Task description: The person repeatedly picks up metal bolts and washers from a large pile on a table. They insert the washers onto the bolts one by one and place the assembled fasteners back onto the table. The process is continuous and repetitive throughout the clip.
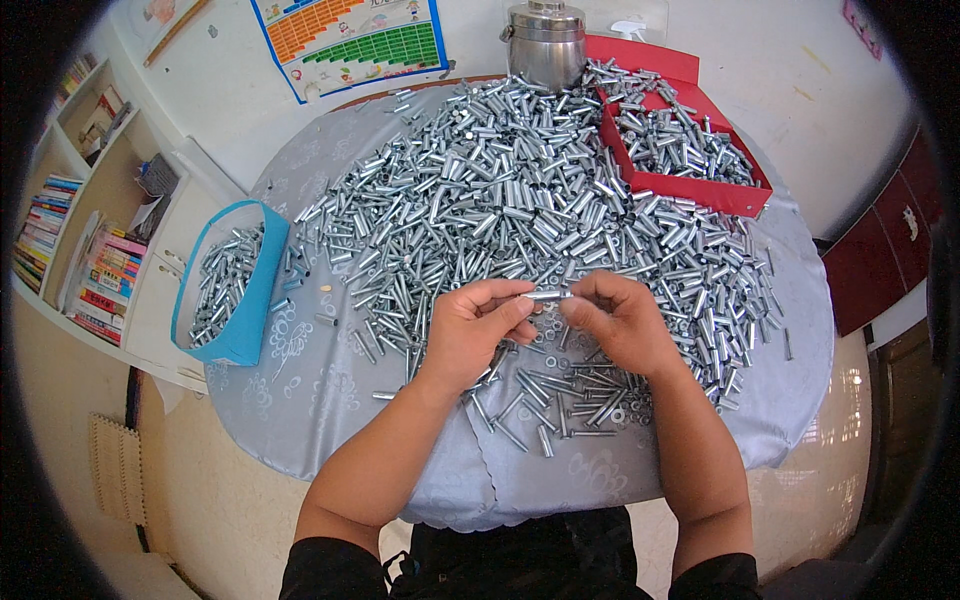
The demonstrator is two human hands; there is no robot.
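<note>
Hands [550,320] pinching metal sleeve [548,295], red box [700,190]

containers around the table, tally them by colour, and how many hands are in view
Blue box, partly filled with metal sleeves: 1
Red box, holding sleeves: 1
Steel pot at the far edge: 1
Hands, left hand and right hand, both on one small metal sleeve: 2
Total: 3 containers, 2 hands
Loose sleeves on the table are too many to count.

One head-worn fisheye view looks steeply down on the round table [330,400] from close above its near edge, wall beyond it
</note>
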